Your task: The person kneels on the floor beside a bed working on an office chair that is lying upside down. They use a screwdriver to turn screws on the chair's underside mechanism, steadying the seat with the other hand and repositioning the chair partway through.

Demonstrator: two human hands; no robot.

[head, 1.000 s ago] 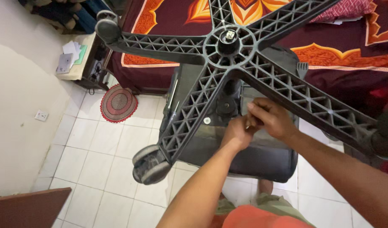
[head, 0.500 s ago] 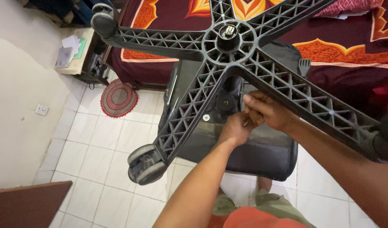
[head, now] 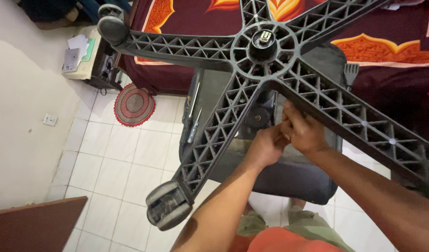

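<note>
Since the earlier frames both hands have drawn a little closer under the hub, and the view has shifted so the star base sits higher and larger. Item: office chair, upturned, its seat [head: 289, 179] lying on the tiled floor [head: 130, 154] beside a bed [head: 392, 32] with a dark red patterned cover. Five-armed base [head: 265, 46]: black moulded plastic, ribbed in triangles, hub at 12 o'clock in the view, arms running toward 9, 7 and 4 o'clock. Judged stiff, moderately heavy, top-heavy in this posture, apt to swing about its column; the ribbing gives sure purchase, so an arm near the hub is the safest place to hold it. Caster [head: 167, 205] at 7 o'clock, second caster [head: 112, 25] at 10 o'clock; both likely to roll or spin, poor holds. Left hand [head: 265, 147] and right hand [head: 304, 133] meet at the seat mechanism [head: 257, 116] below the hub, fingers curled and pressed together on some small part; what each grip pinches cannot be told, since the fingers hide it. Two slim tools [head: 194, 119], probably screwdrivers, lie on the chair's underside at 9 o'clock from the hands. Also present: round woven mat [head: 134, 105] on the floor, low side stand with papers [head: 76, 51] at 10 o'clock, wall socket [head: 50, 120].
</note>
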